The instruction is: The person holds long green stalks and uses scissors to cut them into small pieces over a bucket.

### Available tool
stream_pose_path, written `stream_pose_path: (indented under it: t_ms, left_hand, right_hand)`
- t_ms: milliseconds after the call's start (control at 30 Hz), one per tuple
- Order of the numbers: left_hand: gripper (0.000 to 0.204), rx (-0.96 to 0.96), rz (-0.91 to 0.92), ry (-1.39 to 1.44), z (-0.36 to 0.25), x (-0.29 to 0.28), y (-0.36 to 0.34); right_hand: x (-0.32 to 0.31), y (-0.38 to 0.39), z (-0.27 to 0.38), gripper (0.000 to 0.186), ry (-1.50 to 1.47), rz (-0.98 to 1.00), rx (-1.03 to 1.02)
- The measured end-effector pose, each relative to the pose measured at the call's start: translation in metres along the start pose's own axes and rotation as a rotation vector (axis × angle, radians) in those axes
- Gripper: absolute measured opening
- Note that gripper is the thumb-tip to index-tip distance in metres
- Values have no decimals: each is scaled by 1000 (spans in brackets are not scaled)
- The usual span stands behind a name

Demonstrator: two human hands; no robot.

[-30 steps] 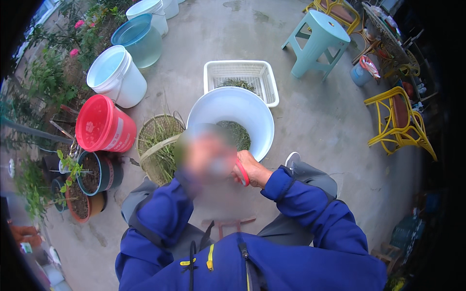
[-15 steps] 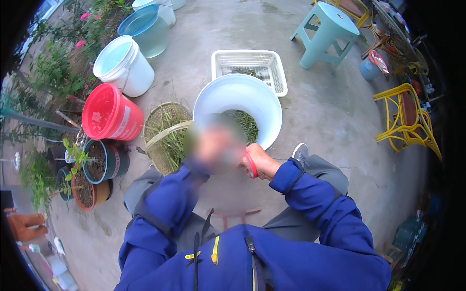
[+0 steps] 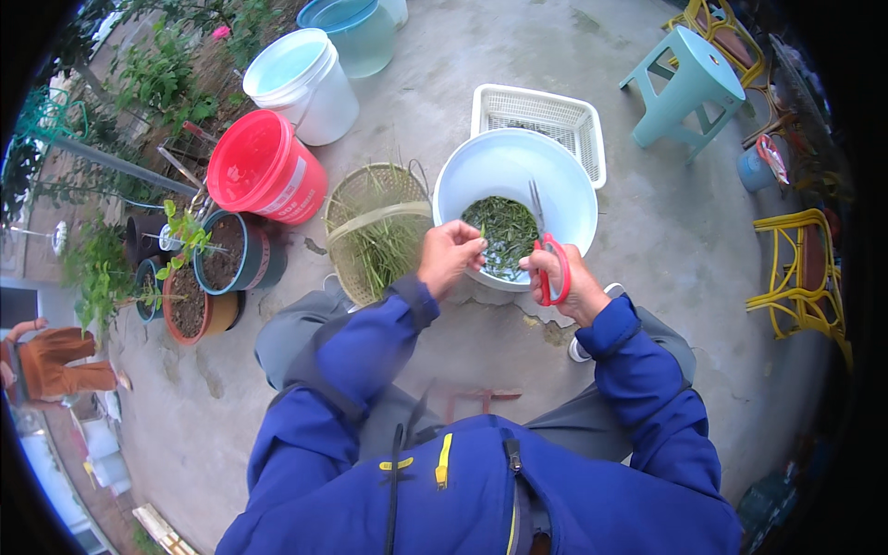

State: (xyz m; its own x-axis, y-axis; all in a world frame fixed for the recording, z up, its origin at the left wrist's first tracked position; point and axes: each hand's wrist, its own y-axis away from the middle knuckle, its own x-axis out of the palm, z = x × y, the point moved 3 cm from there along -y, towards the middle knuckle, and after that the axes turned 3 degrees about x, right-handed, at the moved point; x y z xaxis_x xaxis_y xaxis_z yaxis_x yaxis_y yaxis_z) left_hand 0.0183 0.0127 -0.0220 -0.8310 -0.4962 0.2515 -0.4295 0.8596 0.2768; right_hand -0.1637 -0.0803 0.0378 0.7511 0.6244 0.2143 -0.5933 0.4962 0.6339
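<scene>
Since the earlier frames both hands have come down from close under the camera and now sit clear over the near rim of the white basin [image 3: 481, 176], which has drifted slightly right and nearer in the view. The left hand [image 3: 450, 256] is curled narrow, its fingertips pinching a thin green stalk [image 3: 482, 233] at the basin's near-left edge. The right hand [image 3: 566, 282] is closed through the loops of red-handled scissors [image 3: 548, 252], whose metal blades point up and away over the basin; whether the blades are parted is too fine to tell. Inside the basin lies a dark green heap of chopped greens [image 3: 507, 231], short flat pieces piled toward the near side, with bare white wall beyond them.

Touching the basin's left side is a woven basket [image 3: 356, 199] holding long uncut green stalks, a pale strap across its mouth. Just behind the basin lies a white plastic crate [image 3: 583, 125], its contents barely visible. The person's blue jacket covers the lower view and hides the ground between the knees; only a bit of a white shoe shows below the right wrist.

Left of the basket stands a red bucket [image 3: 259, 162] with a pale label on its side, its print unreadable. Beyond it are a white bucket [image 3: 301, 79] and a blue tub [image 3: 356, 28] cut off by the top edge. A teal stool [image 3: 694, 79] stands far right of the crate.
</scene>
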Motion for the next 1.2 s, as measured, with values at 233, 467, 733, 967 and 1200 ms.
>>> stream_pose_path:
  t_ms: [233, 467, 733, 967, 1200]
  left_hand:
    - [43, 222, -174, -243, -17, 26, -9]
    - [17, -49, -718, 375, 52, -139, 35]
    - [9, -423, -781, 66, 150, -210, 27]
    - [16, -376, -738, -119, 180, -209, 5]
    - [12, -299, -731, -163, 159, -195, -30]
  right_hand:
    - [-3, -8, 12, 21, -83, -28, -103]
    - [0, 8, 27, 18, -138, -37, -112]
    - [-2, 16, 33, 15, -145, -73, -46]
    - [-4, 11, 29, 16, -100, -99, -44]
    - [-3, 8, 24, 17, -24, -88, -5]
